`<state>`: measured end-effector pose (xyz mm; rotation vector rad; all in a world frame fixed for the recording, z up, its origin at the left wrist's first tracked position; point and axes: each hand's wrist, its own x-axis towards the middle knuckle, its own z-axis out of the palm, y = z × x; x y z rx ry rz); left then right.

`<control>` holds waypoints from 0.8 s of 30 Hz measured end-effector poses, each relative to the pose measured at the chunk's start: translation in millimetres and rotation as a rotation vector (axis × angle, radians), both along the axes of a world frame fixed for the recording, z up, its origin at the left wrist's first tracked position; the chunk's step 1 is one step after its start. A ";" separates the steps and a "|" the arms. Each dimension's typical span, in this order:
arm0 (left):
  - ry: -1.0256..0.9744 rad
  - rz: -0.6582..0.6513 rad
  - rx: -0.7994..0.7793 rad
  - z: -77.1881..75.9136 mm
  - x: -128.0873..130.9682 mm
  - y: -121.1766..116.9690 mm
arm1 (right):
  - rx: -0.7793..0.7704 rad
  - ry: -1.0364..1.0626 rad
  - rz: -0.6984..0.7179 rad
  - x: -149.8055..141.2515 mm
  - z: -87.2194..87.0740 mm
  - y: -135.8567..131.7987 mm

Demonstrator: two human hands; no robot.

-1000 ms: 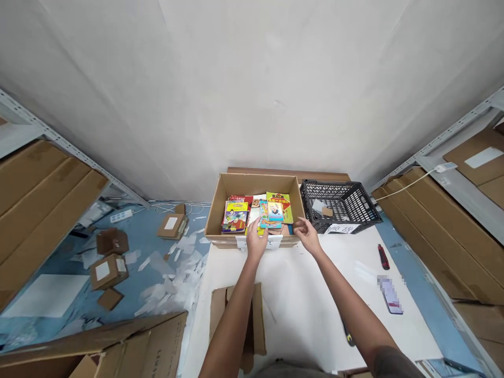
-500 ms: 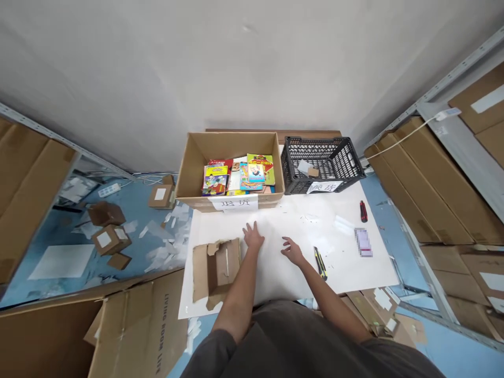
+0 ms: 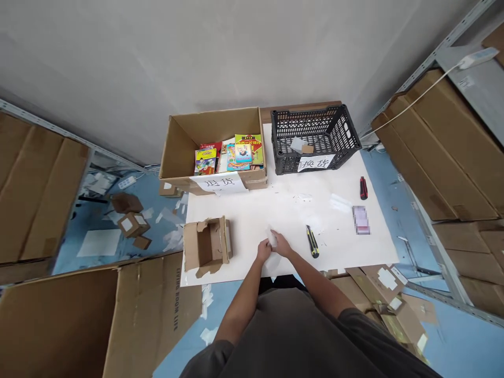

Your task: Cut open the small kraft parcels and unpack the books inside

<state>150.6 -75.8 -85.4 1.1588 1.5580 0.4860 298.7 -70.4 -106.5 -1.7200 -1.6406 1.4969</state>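
My left hand [image 3: 264,250] and my right hand [image 3: 281,245] are together over the front of the white table [image 3: 252,215]. Between them is a thin, crumpled white sheet [image 3: 272,239], which both hands pinch; whether it is paper or plastic film is unclear. Left of my hands stands an open, torn small cardboard box [image 3: 191,245]. A yellow-and-black utility knife [image 3: 312,241] lies to the right of my right hand.
At the back are an open carton [image 3: 181,142] of books [image 3: 249,149] and a black plastic crate [image 3: 280,149] with scraps inside. A red-and-black cutter [image 3: 363,188] and a blurred-out purple item [image 3: 361,220] lie at right. A large open carton [image 3: 153,310] stands lower left.
My hands have come together from apart above the table and now grip the white sheet. The small box now stands with its opening turned differently. The view has shifted.
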 end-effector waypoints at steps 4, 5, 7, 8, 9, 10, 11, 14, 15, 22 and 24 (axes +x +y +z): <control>-0.154 0.005 0.027 31.5 -7.1 -7.2 | 0.048 0.050 0.019 5.4 19.5 -0.7; -0.186 0.031 0.058 41.8 -16.8 -6.9 | 0.055 0.035 0.002 7.2 26.7 1.2; -0.202 0.122 0.156 64.0 -47.5 -5.2 | 0.097 -0.026 -0.071 5.8 45.3 9.0; -0.176 0.179 0.217 75.6 -68.3 -4.5 | 0.128 -0.057 -0.117 0.6 57.0 14.8; -0.121 0.232 0.280 87.2 -92.2 -4.3 | 0.162 -0.080 -0.157 -8.7 70.3 21.4; -0.050 0.271 0.335 98.8 -118.5 -5.0 | 0.196 -0.094 -0.184 -22.5 85.0 28.4; 0.041 0.288 0.382 109.8 -146.1 -7.0 | 0.234 -0.099 -0.196 -40.9 100.6 35.4; 0.366 0.219 0.440 136.5 -225.1 -21.9 | 0.405 -0.073 -0.156 -117.7 145.2 51.3; 0.439 0.174 0.439 141.7 -246.6 -29.5 | 0.473 -0.060 -0.130 -146.8 156.5 54.2; 0.571 0.162 0.451 123.0 -297.4 -88.5 | 0.407 -0.335 0.217 -288.4 145.1 42.0; 0.572 0.138 0.434 114.5 -294.7 -97.6 | 0.314 -0.376 0.324 -297.5 127.6 32.3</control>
